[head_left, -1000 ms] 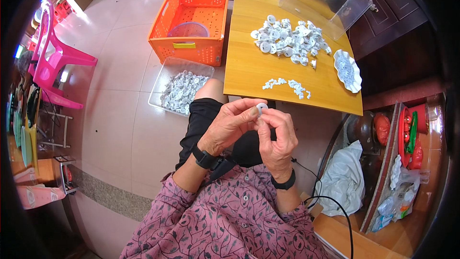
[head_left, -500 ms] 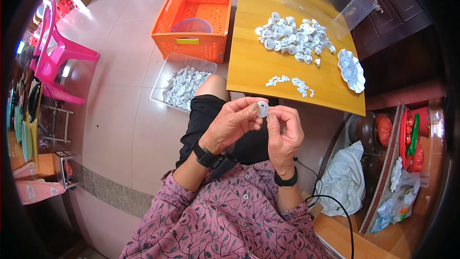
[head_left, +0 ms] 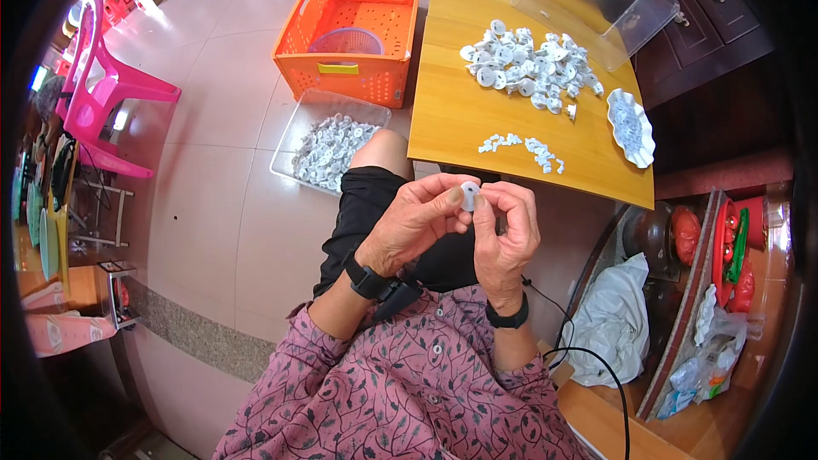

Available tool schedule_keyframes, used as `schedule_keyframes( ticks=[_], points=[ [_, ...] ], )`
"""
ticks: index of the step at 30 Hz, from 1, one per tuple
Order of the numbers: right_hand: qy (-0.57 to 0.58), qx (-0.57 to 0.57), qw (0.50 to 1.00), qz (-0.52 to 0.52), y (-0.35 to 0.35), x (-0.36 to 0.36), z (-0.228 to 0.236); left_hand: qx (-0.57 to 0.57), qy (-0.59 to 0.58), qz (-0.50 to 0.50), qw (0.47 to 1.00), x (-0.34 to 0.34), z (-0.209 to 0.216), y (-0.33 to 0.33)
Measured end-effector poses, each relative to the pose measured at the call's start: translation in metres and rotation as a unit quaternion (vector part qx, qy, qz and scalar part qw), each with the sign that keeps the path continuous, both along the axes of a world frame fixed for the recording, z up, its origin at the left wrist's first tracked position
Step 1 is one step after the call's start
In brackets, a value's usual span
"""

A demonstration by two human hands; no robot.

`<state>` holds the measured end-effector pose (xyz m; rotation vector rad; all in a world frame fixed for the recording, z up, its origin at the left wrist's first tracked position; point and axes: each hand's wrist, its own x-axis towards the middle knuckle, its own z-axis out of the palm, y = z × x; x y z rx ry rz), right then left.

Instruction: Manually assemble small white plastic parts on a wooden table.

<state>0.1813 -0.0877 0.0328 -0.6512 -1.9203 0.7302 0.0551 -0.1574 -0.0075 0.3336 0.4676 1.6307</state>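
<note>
A small round white plastic piece (head_left: 469,196) is held up over my lap, just off the near edge of the table. My left hand (head_left: 417,215) pinches it between thumb and fingers from the left. From the right, the thumb and fingertips of my right hand (head_left: 509,226) close on the same piece; whether they also hold a smaller part is hidden. On the yellow wooden table (head_left: 447,128) lies a heap of similar white plastic pieces (head_left: 532,68). Nearer to me are several tiny white parts (head_left: 538,152). A scalloped white dish (head_left: 645,153) holds small clear bits.
Left of the table stand an orange crate (head_left: 341,77) and a clear bin (head_left: 285,149) full of white pieces, close to my knee. A clear plastic box (head_left: 596,8) sits at the table's back right. A pink chair (head_left: 111,94) is far left; a white bag (head_left: 609,315) lies right.
The round piece has turned slightly between my fingers, and my right fingertips have shifted a little. The surroundings have moved slightly in the picture as my view shifted.
</note>
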Motion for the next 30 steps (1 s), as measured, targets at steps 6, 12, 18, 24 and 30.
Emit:
schedule_keyframes(
  ticks=[6, 12, 18, 24, 30],
  points=[
    [-0.005, 0.013, 1.0, -0.005, -0.0021, -0.0017, 0.001, -0.002, 0.011, 0.013, 1.0, 0.0005, -0.0007, 0.0006],
    [-0.001, -0.006, 1.0, -0.001, -0.0037, -0.0008, -0.0004, -0.003, 0.027, 0.017, 0.999, 0.0003, 0.0002, 0.0006],
    [0.002, 0.003, 1.0, -0.009, -0.0051, -0.0013, -0.0022, -0.011, 0.032, 0.018, 0.999, 0.0, 0.0006, 0.0004],
    [-0.013, 0.013, 1.0, -0.022, -0.006, -0.0008, -0.0018, -0.021, 0.042, 0.02, 0.999, 0.0003, 0.0018, -0.0009],
    [-0.014, 0.022, 0.999, -0.033, -0.0071, -0.0007, -0.0041, -0.021, 0.044, 0.019, 0.999, 0.0005, 0.0035, -0.0022]
  ],
)
